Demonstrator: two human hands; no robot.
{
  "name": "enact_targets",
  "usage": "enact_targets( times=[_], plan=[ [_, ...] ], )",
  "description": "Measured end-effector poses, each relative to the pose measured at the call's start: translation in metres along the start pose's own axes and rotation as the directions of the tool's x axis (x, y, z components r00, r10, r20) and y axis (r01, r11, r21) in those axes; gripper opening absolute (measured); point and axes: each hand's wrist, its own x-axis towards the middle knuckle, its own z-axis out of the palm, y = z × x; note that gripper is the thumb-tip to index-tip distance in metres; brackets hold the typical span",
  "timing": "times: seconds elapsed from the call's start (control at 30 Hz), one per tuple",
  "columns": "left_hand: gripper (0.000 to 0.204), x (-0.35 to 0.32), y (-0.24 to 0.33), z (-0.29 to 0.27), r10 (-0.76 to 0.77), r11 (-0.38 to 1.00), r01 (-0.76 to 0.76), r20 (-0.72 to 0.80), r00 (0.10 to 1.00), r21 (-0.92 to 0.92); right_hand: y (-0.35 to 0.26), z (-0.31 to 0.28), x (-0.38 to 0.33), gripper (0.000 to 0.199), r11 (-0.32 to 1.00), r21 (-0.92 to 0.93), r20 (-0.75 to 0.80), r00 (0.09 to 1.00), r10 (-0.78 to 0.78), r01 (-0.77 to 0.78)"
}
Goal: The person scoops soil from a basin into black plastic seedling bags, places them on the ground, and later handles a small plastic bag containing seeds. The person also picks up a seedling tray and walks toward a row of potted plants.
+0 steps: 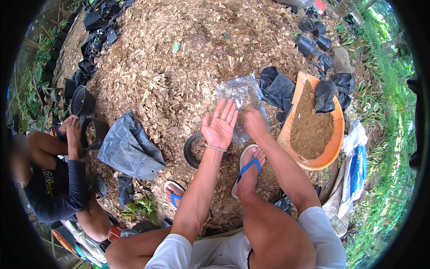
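Note:
My left hand [220, 127] is turned palm up with its fingers stretched out, and nothing clear to see lies on the palm. Close to its right, my right hand [255, 123] has its fingers curled in, slightly blurred; whatever they may hold is hidden. Both hands are above a clear plastic tray or sheet [247, 83] on the leaf litter. Partly behind my left wrist stands a round black pot [190, 154] with brown material inside.
An orange scoop-shaped container [338, 134] of brown soil [309, 130] lies at right, a black grow bag [324, 96] on its edge. Another black bag [273, 87] lies beside it. At left, a person [67, 179] sits near a black pot [83, 101] and a dark plastic sheet [130, 148].

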Motion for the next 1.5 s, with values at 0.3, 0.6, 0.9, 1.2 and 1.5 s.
enact_targets(
  times=[0.3, 0.6, 0.9, 1.2, 1.5],
  plan=[
    [0.067, 0.004, -0.004, 0.000, 0.027, 1.000, -0.026, -0.039, 0.999, 0.017, -0.008, -0.035, -0.002, 0.012, 0.798, 0.572, 0.008, 0.974, 0.224, -0.188],
    [0.069, 0.014, -0.013, 0.001, -0.029, 1.000, 0.029, 0.004, 1.000, -0.003, -0.020, -0.087, -0.007, 0.018, 0.484, 0.760, 0.258, 0.886, 0.386, -0.433],
    [0.073, 0.045, -0.026, 0.018, -0.141, 0.988, 0.148, 0.116, 0.983, -0.047, -0.050, -0.094, 0.002, 0.020, 0.864, 0.499, -0.058, 0.997, -0.050, 0.072],
    [0.075, 0.044, -0.020, 0.019, -0.159, 0.980, 0.179, 0.194, 0.968, -0.088, -0.033, -0.100, 0.002, 0.022, 0.751, 0.627, -0.080, 0.942, 0.327, -0.208],
    [0.083, 0.032, -0.006, 0.015, -0.078, 0.994, 0.092, 0.194, 0.978, -0.063, -0.037, -0.077, -0.012, 0.018, 0.927, 0.376, -0.148, 0.987, 0.057, 0.003]
  ],
)
